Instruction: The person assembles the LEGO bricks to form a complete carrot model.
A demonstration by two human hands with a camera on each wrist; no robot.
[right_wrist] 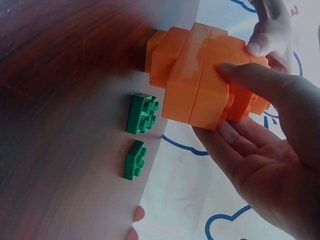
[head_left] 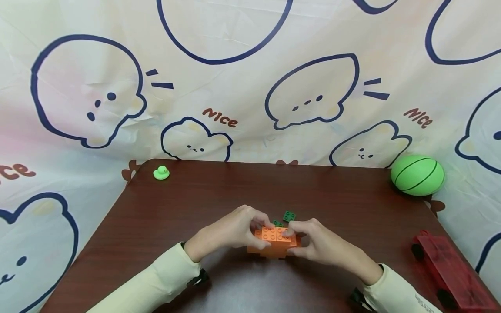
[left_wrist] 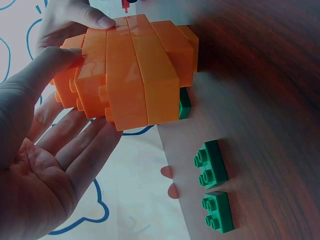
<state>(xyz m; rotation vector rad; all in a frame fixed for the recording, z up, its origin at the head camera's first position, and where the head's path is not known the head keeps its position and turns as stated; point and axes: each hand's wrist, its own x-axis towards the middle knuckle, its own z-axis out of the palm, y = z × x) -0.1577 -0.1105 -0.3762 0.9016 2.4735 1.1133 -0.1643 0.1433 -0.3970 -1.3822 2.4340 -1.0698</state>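
A stepped stack of orange building blocks, with studs along its upper face, sits on the brown table in the head view. My left hand grips its left end, thumb on the near side and fingers on the far side. At the opposite end my right hand holds it in the same way. Small green building blocks lie just beyond the stack. One green block shows fully in the left wrist view beside a second green block, while the orange stack partly hides another green piece.
The brown table backs onto a cloth printed with cartoon animals. A small green toy duck is at the far left corner. On the right side are a green ball and a translucent red toy car, near the edge.
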